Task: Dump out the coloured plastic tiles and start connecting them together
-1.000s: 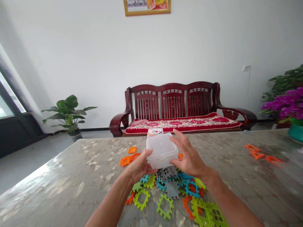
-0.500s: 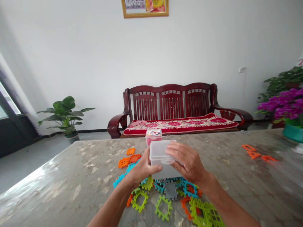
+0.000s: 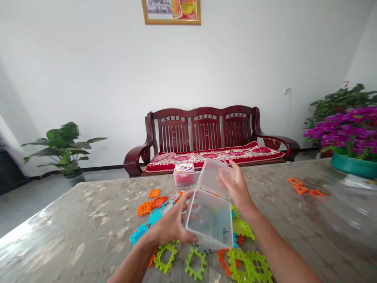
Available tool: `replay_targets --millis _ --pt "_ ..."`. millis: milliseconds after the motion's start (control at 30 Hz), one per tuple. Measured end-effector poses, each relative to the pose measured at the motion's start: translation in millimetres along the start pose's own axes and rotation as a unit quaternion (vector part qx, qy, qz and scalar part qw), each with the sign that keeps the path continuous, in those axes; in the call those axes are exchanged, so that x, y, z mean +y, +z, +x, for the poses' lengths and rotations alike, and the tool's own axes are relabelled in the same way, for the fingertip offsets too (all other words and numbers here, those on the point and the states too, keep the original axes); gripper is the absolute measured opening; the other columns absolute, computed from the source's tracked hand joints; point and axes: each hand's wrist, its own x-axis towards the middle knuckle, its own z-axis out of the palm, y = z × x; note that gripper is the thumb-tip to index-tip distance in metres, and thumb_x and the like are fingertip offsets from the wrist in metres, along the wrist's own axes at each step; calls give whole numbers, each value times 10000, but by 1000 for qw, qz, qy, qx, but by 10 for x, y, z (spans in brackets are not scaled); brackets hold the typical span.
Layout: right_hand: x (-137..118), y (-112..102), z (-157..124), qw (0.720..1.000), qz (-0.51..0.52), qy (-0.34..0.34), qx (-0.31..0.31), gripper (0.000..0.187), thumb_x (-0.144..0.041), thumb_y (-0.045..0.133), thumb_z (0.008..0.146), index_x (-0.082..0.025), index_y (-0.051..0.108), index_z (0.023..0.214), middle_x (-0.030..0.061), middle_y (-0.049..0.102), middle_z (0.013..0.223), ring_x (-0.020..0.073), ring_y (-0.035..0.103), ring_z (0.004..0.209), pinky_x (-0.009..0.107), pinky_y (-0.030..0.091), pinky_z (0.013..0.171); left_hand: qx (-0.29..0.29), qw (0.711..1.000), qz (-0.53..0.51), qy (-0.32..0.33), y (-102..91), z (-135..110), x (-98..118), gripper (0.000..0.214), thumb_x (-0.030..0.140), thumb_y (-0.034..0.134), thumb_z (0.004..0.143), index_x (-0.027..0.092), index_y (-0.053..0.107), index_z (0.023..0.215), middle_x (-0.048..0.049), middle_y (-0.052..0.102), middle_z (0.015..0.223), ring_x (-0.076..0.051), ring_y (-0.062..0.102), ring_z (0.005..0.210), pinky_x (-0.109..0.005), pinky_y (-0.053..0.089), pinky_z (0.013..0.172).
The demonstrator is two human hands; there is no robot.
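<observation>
My left hand (image 3: 171, 227) grips the left side of a clear plastic box (image 3: 210, 220), held just above the table with its mouth turned toward me. The box looks empty, with a mark on its near wall. My right hand (image 3: 234, 184) holds the box's hinged clear lid (image 3: 212, 177) swung open toward the far side. Under and around the box lie several flat interlocking puzzle tiles (image 3: 194, 262) in green, orange, blue and grey.
A small pink lidded box (image 3: 183, 174) stands on the marble table (image 3: 97, 220) beyond my hands. More orange tiles (image 3: 300, 188) lie at the far right near a potted purple-flowered plant (image 3: 350, 145). A red wooden bench (image 3: 206, 141) stands behind the table.
The box was upside down over the tiles with my right hand on top. It is now turned mouth toward me and its lid has been swung open. My view has shifted right.
</observation>
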Motion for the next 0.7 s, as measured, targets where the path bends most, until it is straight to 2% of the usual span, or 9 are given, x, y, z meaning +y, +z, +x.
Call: replay_targets --millis 33,100,233,300,400,533,633,700 --pt "30 17 -4 997 46 65 -5 800 -513 675 827 -239 315 1487 98 705 1140 214 724 851 389 611 727 -2 1000 -9 -1 -1 0 -8 1119 208 917 494 256 370 1469 -147 555 1345 -363 501 1282 -493 444 1043" --pt "38 49 -33 976 130 174 -15 799 -471 767 738 -232 421 1418 71 729 1074 230 731 863 405 614 758 8 1000 -24 -4 -4 7 -26 1142 250 931 504 254 350 1487 -166 541 1365 -375 487 1301 -496 441 1049" --pt "-17 48 -93 938 188 270 -108 557 -388 809 683 -189 636 1173 58 765 920 238 741 842 377 610 758 36 998 -48 23 4 49 -78 1125 342 944 518 257 366 1480 -175 433 1494 -387 379 1399 -490 412 1090" --pt "4 -1 -70 935 192 282 -100 497 -375 817 668 -168 667 1095 56 766 843 225 739 791 349 608 722 60 997 -47 31 -8 81 -121 1142 388 945 516 270 353 1486 -171 385 1535 -386 368 1410 -487 412 1095" --pt "146 -174 78 952 193 237 1 451 -368 834 629 -167 682 1003 44 759 837 209 727 754 335 611 696 151 988 -1 39 -99 136 -217 1081 456 919 548 262 386 1468 -174 401 1529 -372 408 1392 -474 424 1093" --pt "474 -634 428 962 134 140 191 459 -383 811 602 -171 660 981 27 725 831 190 698 714 337 616 665 293 948 124 20 -336 200 -395 762 544 793 665 205 557 1306 -146 600 1336 -345 516 1311 -496 436 1080" --pt "724 -1084 671 945 10 95 312 430 -427 706 656 -161 629 985 12 683 788 173 678 685 326 611 636 339 916 213 13 -475 216 -527 607 557 694 730 199 623 1215 -117 656 1259 -319 597 1212 -491 451 1062" --pt "857 -1376 774 933 -30 90 347 411 -424 648 683 -160 609 997 3 656 761 172 663 667 325 603 613 338 905 258 13 -520 216 -601 547 548 650 756 207 643 1184 -98 681 1223 -305 632 1150 -486 469 1041"
